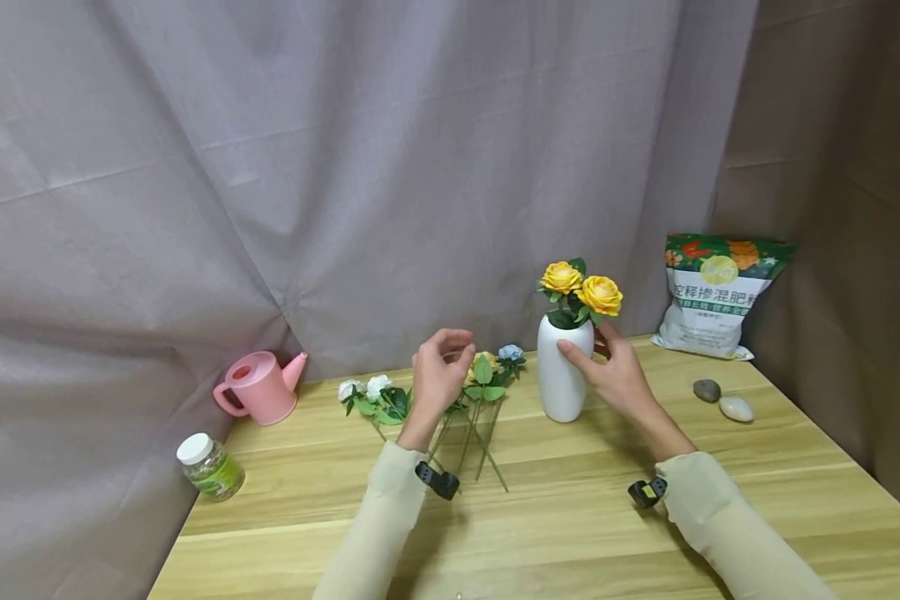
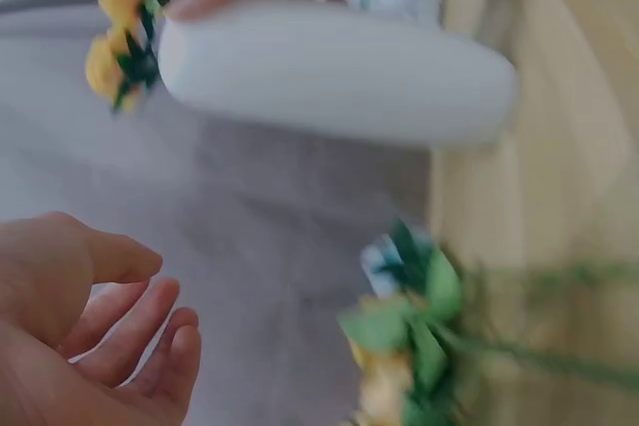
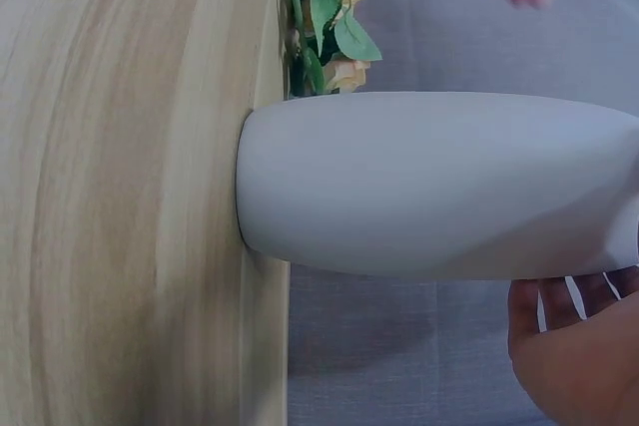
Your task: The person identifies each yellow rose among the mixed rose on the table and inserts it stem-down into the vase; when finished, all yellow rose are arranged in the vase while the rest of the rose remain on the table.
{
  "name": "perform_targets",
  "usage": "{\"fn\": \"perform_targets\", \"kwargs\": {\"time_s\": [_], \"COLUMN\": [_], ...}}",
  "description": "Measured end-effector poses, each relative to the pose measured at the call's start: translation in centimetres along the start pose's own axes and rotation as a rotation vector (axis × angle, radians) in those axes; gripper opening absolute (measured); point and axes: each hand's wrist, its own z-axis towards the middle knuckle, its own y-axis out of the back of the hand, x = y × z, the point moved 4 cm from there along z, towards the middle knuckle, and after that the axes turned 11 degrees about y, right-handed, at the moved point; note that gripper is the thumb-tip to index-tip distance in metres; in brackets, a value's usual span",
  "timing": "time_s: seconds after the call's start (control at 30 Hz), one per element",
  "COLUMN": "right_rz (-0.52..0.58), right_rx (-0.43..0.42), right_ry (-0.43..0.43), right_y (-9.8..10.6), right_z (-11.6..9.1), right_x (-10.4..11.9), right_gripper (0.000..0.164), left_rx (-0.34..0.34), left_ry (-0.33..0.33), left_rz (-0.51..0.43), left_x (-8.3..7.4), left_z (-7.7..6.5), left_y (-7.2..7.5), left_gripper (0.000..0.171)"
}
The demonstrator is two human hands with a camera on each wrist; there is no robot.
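Vase [image 1: 562,383], white, stands upright on the desk [image 1: 570,533], 2 yellow roses [image 1: 602,296] in its mouth. Right grip [image 1: 622,375] holds it near the top, thumb across the front, fingers round the far side. Left grip [image 1: 439,375] holds nothing; fingers loosely bent, thumb apart from them, raised to the left of the vase near the loose flowers. Among these: 2 white flowers [image 1: 378,387] leftmost, yellow blooms [image 1: 474,369] partly behind leaves, 1 blue flower [image 1: 510,352] nearest the vase. Stems cross on the desk. Far left: pink watering can [image 1: 266,393], with a white-lidded jar [image 1: 216,473] nearer the viewer. Right side: upright bag [image 1: 712,308] by the curtain [image 1: 420,167]; 2 stones, dark [image 1: 707,390] and pale [image 1: 736,408], side by side before it.
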Motion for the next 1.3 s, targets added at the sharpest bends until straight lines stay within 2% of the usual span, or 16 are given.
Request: {"fn": "perform_targets", "kwargs": {"time_s": [0.1, 0.2, 0.37, 0.5, 0.67, 0.77, 1.0, 1.3], "right_rz": [0.005, 0.0, -0.008, -0.008, -0.008, -0.009, -0.005, -0.019], "right_rx": [0.002, -0.001, -0.015, -0.028, -0.027, -0.017, -0.006, -0.012], "right_ry": [-0.005, -0.004, 0.011, 0.026, 0.034, 0.022, -0.003, 0.007], "right_y": [-0.1, -0.1, -0.1, 0.0, -0.1, -0.1, -0.2, -0.2], "right_z": [0.0, 0.0, 0.2, 0.1, 0.1, 0.2, 0.3, 0.3], "right_x": [0.2, -0.1, -1.2, -1.7, -1.5, -1.4, -1.5, -1.3], "right_gripper": [0.064, 0.066, 0.068, 0.067, 0.066, 0.067, 0.069, 0.068], "left_rx": [0.01, 0.017, 0.022, 0.052, 0.076, 0.085, 0.161, 0.159], "left_ry": [0.068, 0.119, 0.165, 0.167, 0.183, 0.201, 0.313, 0.259], "left_rz": [0.039, 0.078, 0.179, 0.243, 0.244, 0.216, 0.072, 0.151], "left_x": [2.7, 4.8, 7.1, 7.7, 8.0, 8.3, 8.8, 9.3], "left_z": [-0.8, -1.6, -2.7, -3.2, -3.6, -3.7, -4.1, -4.4], "left_y": [0.9, 1.1, 0.7, 0.4, 0.1, -0.2, -0.8, -1.2], "left_gripper": [0.013, 0.01, 0.007, 0.007, 0.005, 0.007, 0.016, 0.019]}}
